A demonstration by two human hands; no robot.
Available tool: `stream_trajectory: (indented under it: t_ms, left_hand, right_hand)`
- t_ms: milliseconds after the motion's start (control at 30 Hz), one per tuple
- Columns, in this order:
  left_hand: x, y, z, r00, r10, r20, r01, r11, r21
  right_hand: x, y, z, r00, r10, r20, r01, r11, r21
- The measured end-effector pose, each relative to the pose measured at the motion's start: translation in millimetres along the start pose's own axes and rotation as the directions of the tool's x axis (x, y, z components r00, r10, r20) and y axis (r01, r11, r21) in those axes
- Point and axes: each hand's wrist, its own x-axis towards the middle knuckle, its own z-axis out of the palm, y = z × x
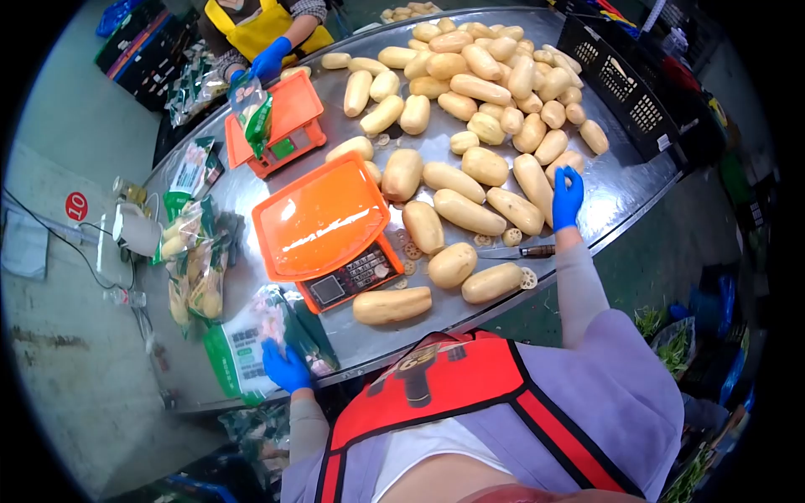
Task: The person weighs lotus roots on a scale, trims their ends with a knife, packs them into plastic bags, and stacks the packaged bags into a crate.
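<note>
My left hand, in a blue glove, lies on a printed green-and-white plastic bag at the table's near left edge. Its fingers are apart. Out to the right, my right hand, also blue-gloved, has its fingers bent around the near end of a peeled lotus root. Beside that hand lies another long lotus root. A dark-handled knife rests on the table just below it. Several lotus roots lie between my hands, close to an orange weighing scale with a keypad.
A large heap of lotus roots covers the far right of the metal table, beside a black crate. Across from me, a co-worker's gloved hand is near a second orange scale. Filled bags lie left.
</note>
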Motion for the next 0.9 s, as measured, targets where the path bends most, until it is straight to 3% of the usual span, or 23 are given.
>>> stream_trajectory:
  t_ms: [33,100,233,300,433,600,833,900]
  left_hand:
    - [1,1,-1,1.0,-0.008,0.003,0.008,1.0,0.008]
    - [1,6,-4,1.0,-0.021,0.013,0.021,1.0,-0.002]
    - [3,9,-5,0.999,-0.031,0.025,0.03,0.999,0.015]
    - [4,15,-8,0.998,-0.041,0.043,0.039,0.998,0.045]
    - [4,16,-10,0.994,-0.062,0.087,0.056,0.996,0.072]
    - [7,22,-12,0.991,-0.066,0.117,0.057,0.995,0.081]
    - [9,19,-9,0.983,-0.1,0.155,0.086,0.992,0.096]
    - [9,18,-8,0.984,-0.093,0.155,0.079,0.992,0.097]
  right_hand:
    - [9,-11,17,0.995,0.061,0.073,-0.065,0.997,0.046]
    - [38,11,55,0.971,-0.015,0.237,0.009,1.0,0.027]
    - [88,-29,122,0.971,-0.12,0.207,0.115,0.993,0.034]
    - [118,-32,149,0.939,-0.048,0.342,0.057,0.998,-0.017]
    - [163,-32,198,0.914,-0.119,0.388,0.227,0.942,-0.246]
    - [196,-30,240,0.874,-0.042,0.485,0.33,0.785,-0.525]
    - [222,-13,285,0.859,0.054,0.51,0.341,0.683,-0.646]
    - [229,-12,295,0.837,0.171,0.521,0.288,0.671,-0.683]
